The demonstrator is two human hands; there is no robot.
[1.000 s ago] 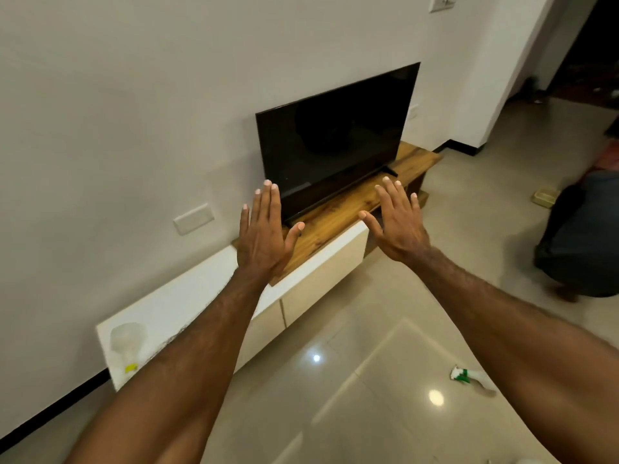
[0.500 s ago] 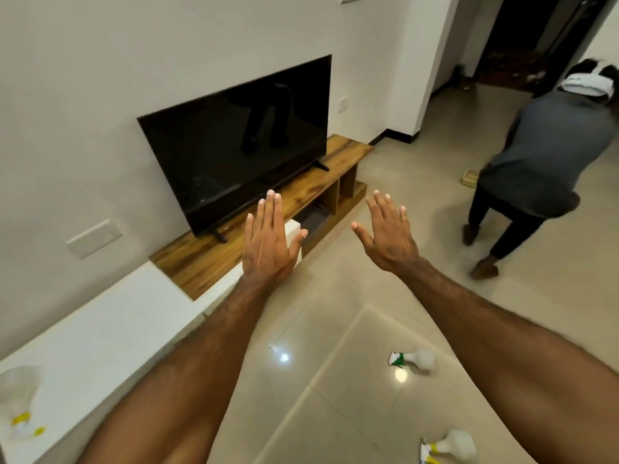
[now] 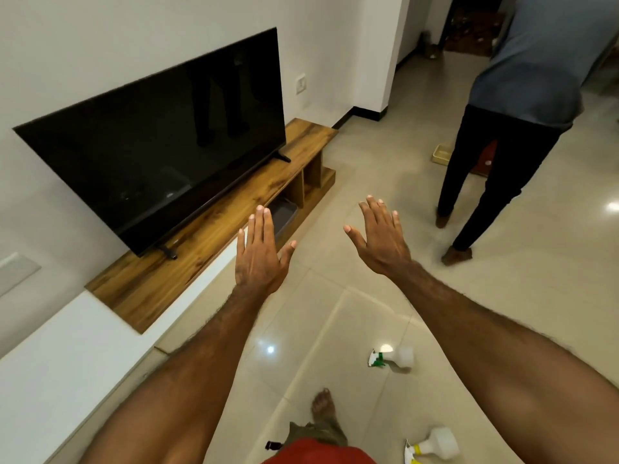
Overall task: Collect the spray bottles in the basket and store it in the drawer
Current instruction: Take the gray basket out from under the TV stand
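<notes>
Down on the glossy beige floor tiles [image 3: 335, 182], at about five o'clock from the outstretched hands, two spray bottles are lying on their sides. The nearer-to-centre one, the green-trigger spray bottle [image 3: 393, 357], is showing a cloudy white plastic body with a white head and a green trigger, its nozzle end pointing toward nine o'clock. The yellow-trigger spray bottle [image 3: 432, 445] is lying farther toward six o'clock, by the lower edge of the view, with the same milky body and a yellow collar and trigger. The two are well apart from each other, and neither is touching a hand.

From the head camera, both bare arms are reaching forward over the floor. The left hand [image 3: 259, 254] is hovering palm down with its fingers straight and close together, the thumb angled out, holding nothing. The right hand [image 3: 380, 237] is doing the same just beside it at three o'clock, fingers straight and slightly fanned, thumb spread wide, also holding nothing.

At ten o'clock a dark television [image 3: 157, 142] is standing on a wooden TV bench [image 3: 214, 236], which is running along the white wall, with a white cabinet top [image 3: 67, 356] adjoining it toward eight o'clock. A grey tray [image 3: 283, 212] is sitting in the bench's lower shelf, just beyond the left fingertips. At two o'clock another person [image 3: 509, 105] in a grey top and dark trousers is standing on the tiles, bent forward. At six o'clock the wearer's bare foot [image 3: 323, 405] is showing.
</notes>
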